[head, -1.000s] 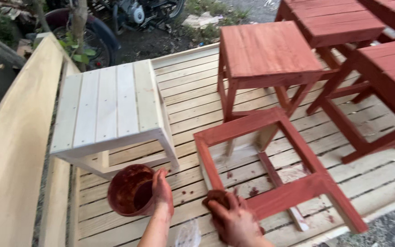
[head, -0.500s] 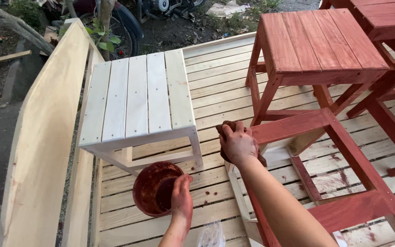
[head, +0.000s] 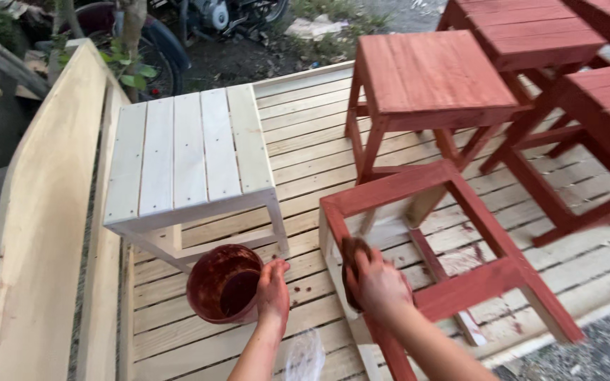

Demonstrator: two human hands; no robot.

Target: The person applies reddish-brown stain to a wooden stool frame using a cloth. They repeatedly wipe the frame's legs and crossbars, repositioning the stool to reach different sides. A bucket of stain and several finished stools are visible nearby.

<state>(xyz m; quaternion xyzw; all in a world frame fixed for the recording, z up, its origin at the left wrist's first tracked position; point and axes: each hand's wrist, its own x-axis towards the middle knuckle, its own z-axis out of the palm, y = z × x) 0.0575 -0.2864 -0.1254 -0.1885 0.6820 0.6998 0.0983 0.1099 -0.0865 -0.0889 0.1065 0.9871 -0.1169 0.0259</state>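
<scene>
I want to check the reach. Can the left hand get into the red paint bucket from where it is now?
Probably yes. The left hand already rests on the rim of the paint bucket, whose mouth is open and uncovered. Nothing lies between them; the unpainted stool stands behind it, not over the opening.

Both forearms cut off by the bottom edge. Right hand [head: 379, 282] closed around a dark stained rag [head: 353, 255], mostly hidden in the fist. Left hand [head: 274, 293] covering part of the pot [head: 224, 282] rim; liquid level inside too dark to tell. Red frame [head: 453, 282] leg running out at the bottom edge. Red stools [head: 531, 32] at top right cropped by the edges. Motorbike [head: 213, 14] at top cut off, only lower parts visible. Pale smear [head: 303, 356] near the bottom, blurred, unidentifiable.
</scene>
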